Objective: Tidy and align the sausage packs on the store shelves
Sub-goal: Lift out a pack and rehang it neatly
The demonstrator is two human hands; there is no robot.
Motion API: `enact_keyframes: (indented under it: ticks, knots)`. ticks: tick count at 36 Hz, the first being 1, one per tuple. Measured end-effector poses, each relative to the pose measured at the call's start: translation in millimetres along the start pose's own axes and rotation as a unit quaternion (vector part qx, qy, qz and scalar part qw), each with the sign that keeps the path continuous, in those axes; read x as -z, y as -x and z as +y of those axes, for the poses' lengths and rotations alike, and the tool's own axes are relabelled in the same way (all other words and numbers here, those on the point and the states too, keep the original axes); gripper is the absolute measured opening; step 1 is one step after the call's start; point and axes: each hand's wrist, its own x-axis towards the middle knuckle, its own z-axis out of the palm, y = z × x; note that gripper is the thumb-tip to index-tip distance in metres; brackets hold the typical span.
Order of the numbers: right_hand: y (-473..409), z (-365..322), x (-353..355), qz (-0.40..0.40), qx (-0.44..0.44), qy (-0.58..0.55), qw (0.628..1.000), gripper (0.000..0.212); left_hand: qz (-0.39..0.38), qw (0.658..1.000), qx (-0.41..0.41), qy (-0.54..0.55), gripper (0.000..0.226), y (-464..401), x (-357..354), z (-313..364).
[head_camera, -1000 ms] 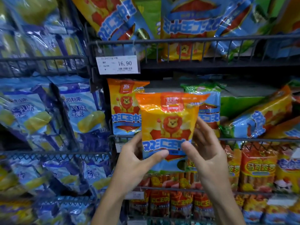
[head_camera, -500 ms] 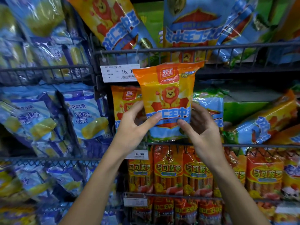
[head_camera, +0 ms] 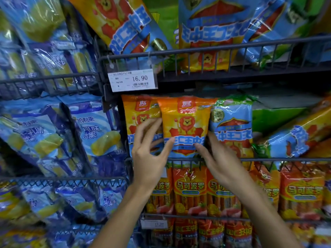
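Since half a second ago, the orange lion sausage pack (head_camera: 185, 126) has been lowered from in front of the price tag (head_camera: 132, 80) and set upright into the middle wire shelf (head_camera: 286, 159), behind its front rail. It is now stood between a second orange lion pack (head_camera: 138, 113) on its left, which it partly overlaps, and a blue and green pack (head_camera: 232, 126) on its right, which it touches.

The pack is held at its lower part by both hands. The left hand (head_camera: 149, 153) is curled round the left edge, with the thumb pressed on the blue band of the front and the fingers (head_camera: 146, 128) reaching behind, against the neighbouring pack. The right hand (head_camera: 219, 158) pinches the right edge, thumb on the front and fingers tucked behind.

Toward the right end of the same shelf, a tilted blue and orange pack (head_camera: 295, 138) is seen lying on its side. On the shelf below, upright red-orange sausage packs (head_camera: 189, 190) are lined along the front rail. Blue and yellow packs (head_camera: 95, 129) are stacked on the shelves at the left.
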Motion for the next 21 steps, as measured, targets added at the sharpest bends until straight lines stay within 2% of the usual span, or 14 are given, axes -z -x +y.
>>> enact_keyframes:
  ticks: [2,5,8,12,15,18,21]
  knots:
    - [-3,-2,1,-0.009,-0.009,0.017,1.000,0.050,0.009,0.999,-0.031,-0.016,0.056,4,0,-10]
    - [-6,-5,2,-0.013,-0.016,0.016,1.000,0.067,-0.028,0.993,-0.097,-0.068,0.055,11,1,-21]
    - [-5,-7,-1,-0.005,-0.020,0.031,0.999,0.069,-0.045,0.979,-0.148,-0.134,0.046,16,4,-37]
    - [-6,-5,-8,0.036,-0.008,0.074,0.997,0.074,-0.114,0.961,-0.162,-0.195,0.052,15,11,-47]
    - [-3,-4,-13,0.064,-0.011,0.026,0.998,0.078,-0.144,0.946,-0.173,-0.232,0.056,11,13,-49]
    - [10,-13,-27,0.103,0.045,0.050,0.992,0.088,-0.153,0.940,-0.168,-0.254,0.057,11,12,-48]
    - [19,-20,-38,0.148,0.098,0.091,0.980,0.084,-0.150,0.937,-0.155,-0.275,0.058,13,11,-45]
